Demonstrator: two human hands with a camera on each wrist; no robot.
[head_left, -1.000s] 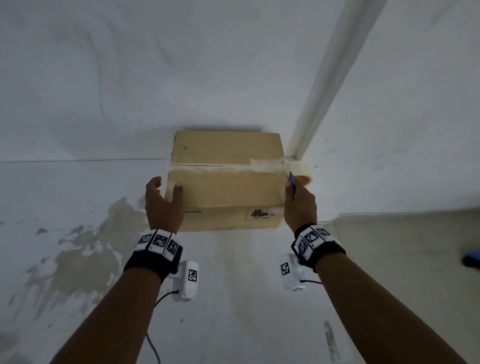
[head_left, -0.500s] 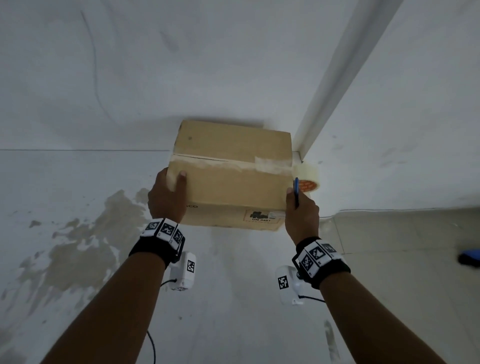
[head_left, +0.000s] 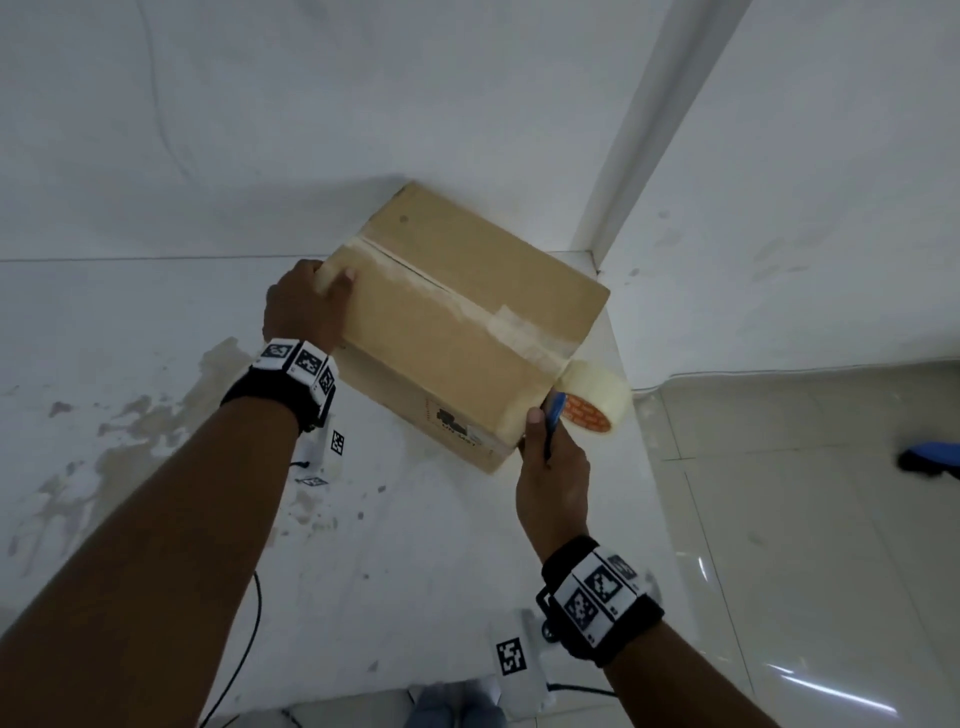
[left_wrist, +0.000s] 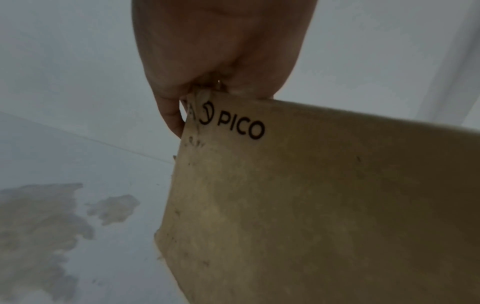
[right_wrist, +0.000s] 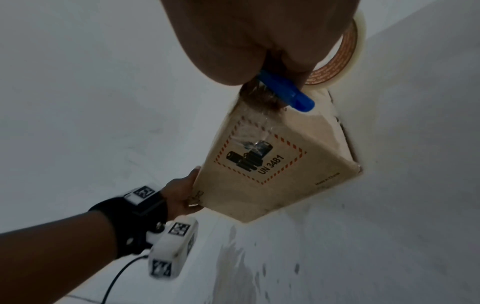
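Observation:
A brown cardboard box (head_left: 467, 312) lies on a white surface, turned at an angle, with old tape along its top seam. My left hand (head_left: 306, 306) grips its far left corner, thumb on top; the left wrist view shows the fingers (left_wrist: 171, 119) curled round the edge beside the PICO print on the box (left_wrist: 324, 205). My right hand (head_left: 550, 478) holds a blue tool (head_left: 555, 410) against the box's near right corner. A roll of clear tape (head_left: 597, 395) hangs there, joined to the seam tape. In the right wrist view the blue tool (right_wrist: 285, 92) points at the UN 3481 label, with the tape roll (right_wrist: 350, 47) behind.
Brownish stains (head_left: 130, 441) mark the white surface on the left. A white wall and corner pillar (head_left: 649, 130) stand just behind the box. Glossy floor tiles (head_left: 805, 519) lie to the right, with a blue object (head_left: 930, 457) at the edge. A black cable (head_left: 244, 649) trails under my left arm.
The box has been turned clockwise: its right end has swung toward me and its left end away. Both hands kept their hold and moved with it, along with the tape roll.

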